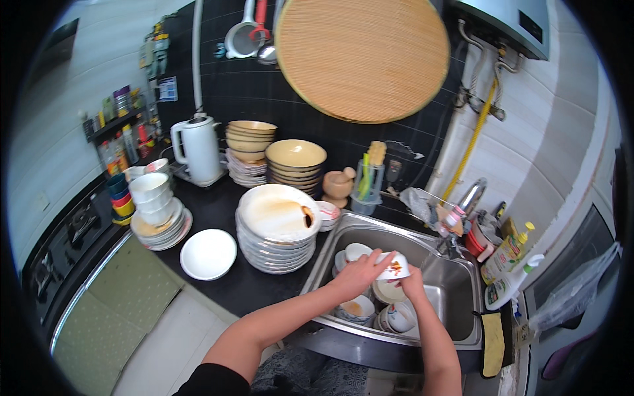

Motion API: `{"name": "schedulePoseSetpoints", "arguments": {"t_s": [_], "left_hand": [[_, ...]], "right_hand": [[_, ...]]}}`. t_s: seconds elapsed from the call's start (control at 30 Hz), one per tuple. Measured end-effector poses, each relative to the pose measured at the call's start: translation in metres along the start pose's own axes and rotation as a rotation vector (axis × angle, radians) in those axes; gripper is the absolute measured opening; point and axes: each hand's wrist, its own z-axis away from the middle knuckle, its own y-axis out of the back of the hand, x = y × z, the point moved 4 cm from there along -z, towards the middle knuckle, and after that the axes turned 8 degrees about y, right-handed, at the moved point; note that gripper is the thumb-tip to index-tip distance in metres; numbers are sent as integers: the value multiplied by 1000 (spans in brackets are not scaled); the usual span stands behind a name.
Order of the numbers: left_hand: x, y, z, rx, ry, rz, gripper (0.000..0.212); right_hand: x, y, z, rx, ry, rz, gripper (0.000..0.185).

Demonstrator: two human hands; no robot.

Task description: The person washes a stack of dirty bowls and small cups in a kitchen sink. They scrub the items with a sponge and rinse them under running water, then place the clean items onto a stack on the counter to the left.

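Over the stainless steel sink (460, 317), a white bowl with a red and orange pattern (396, 267) is held tilted between both hands. My left hand (357, 275) grips its left side, fingers over the upper edge. My right hand (412, 283) holds it from the lower right, with part of the fingers hidden. Below lie several bowls in the sink, among them a white bowl (357, 251), a bowl with a brownish inside (357, 307) and a tipped patterned bowl (400, 318). The chrome faucet (473, 194) stands behind the sink's right part.
Left of the sink stand a tall plate stack (275, 252), a white bowl (208, 254) and stacked cups on plates (151, 198). Behind are cream bowls (296, 154), a wooden mortar (337, 184) and a white electric kettle (200, 151). Detergent bottles (507, 252) and a yellow cloth (492, 341) flank the right side.
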Motion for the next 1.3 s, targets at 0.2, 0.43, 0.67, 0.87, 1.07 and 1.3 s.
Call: {"name": "schedulePoseSetpoints", "arguments": {"t_s": [0.2,0.43,0.67,0.87,1.07,1.3], "left_hand": [[-3,25,17,50,-44,9,72],[-28,52,48,-106,224,28,71],[-66,83,94,-13,442,339,53],[-94,149,136,191,535,471,30],[-147,189,187,304,869,725,28],[-215,216,236,491,1069,572,13]], "right_hand": [[-37,-17,14,119,224,-12,11],[-61,-41,31,-16,28,166,13],[-105,-94,46,-243,-32,52,20],[-149,-152,58,-556,-65,58,42],[-161,-162,54,-537,5,-102,41],[-121,-126,34,-327,-16,-167,42]]}}
